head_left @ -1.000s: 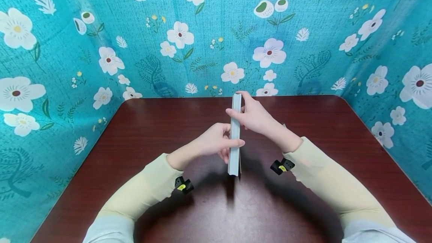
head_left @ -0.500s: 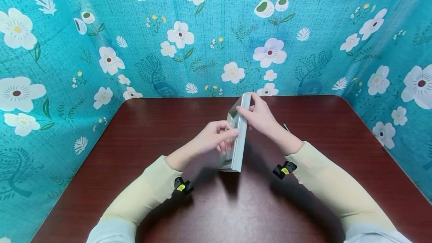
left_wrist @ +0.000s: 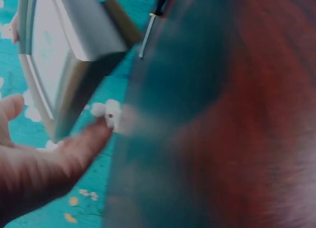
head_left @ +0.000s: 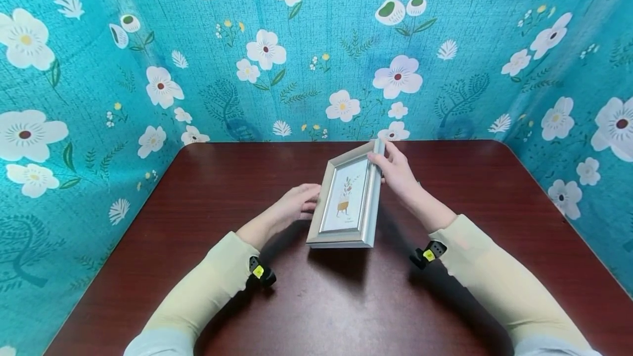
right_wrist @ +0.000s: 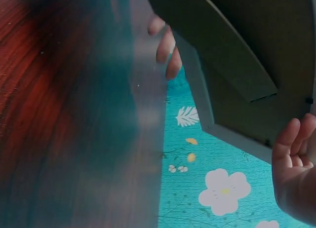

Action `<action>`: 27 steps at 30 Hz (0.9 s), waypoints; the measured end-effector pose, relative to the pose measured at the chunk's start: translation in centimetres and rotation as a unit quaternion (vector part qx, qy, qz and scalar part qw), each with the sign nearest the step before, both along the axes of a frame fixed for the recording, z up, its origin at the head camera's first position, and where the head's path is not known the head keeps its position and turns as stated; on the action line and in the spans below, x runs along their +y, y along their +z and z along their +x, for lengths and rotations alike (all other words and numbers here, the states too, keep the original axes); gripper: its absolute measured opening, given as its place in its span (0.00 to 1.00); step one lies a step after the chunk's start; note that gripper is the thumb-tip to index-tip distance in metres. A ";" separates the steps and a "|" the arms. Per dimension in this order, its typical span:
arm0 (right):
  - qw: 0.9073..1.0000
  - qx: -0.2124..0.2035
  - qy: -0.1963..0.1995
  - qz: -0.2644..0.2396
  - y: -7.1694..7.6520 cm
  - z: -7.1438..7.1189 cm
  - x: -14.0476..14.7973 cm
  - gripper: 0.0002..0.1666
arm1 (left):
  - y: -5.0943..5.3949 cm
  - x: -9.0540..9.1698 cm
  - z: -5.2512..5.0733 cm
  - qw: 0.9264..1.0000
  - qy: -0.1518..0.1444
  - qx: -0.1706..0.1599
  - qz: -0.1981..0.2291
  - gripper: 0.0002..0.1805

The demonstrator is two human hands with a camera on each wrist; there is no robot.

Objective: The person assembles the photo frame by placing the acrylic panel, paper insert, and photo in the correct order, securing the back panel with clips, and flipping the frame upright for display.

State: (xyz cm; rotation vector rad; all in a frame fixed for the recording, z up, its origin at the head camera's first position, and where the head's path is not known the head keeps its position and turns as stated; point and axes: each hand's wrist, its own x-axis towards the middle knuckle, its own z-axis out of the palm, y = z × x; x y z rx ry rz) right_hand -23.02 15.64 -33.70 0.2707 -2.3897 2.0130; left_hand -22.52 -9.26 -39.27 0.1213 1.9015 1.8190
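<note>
A picture frame with a pale silver border is tilted above the table, its plant-and-stool print facing left and up. My right hand grips its upper right edge, thumb on the front side. Beside the left edge, my left hand has its fingers extended; in the left wrist view that hand looks apart from the frame, thumb and fingers spread. The right wrist view shows the dark backing and a stand leg, with left fingertips past the edge.
A thin metal-shafted tool with a dark handle lies on the glossy dark red table beyond the frame; its kind is unclear. Blue flowered cloth hangs behind and at both sides.
The picture frame has turned from edge-on to show its printed front, and moved right. My left hand has let go of its edge and straightened its fingers; my right hand keeps hold.
</note>
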 end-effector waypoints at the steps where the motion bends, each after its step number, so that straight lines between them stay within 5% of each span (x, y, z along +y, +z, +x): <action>1: 1.000 -0.006 0.000 -0.006 -0.1 0.0 0.1 0.33 | -0.3 0.0 0.1 1.000 -0.012 -0.015 0.015 0.28; 7: 0.999 -0.043 0.011 -0.028 -0.7 0.2 0.4 0.32 | -1.4 -0.1 0.9 0.996 -0.046 -0.042 0.071 0.24; 17: 0.988 -0.142 0.021 -0.055 -2.4 0.2 1.2 0.37 | -1.8 -0.2 1.4 0.996 0.010 -0.054 0.064 0.22; 27: 0.983 -0.166 0.083 -0.001 -3.7 0.6 1.7 0.41 | -1.9 -1.2 1.1 0.998 0.052 -0.026 -0.004 0.25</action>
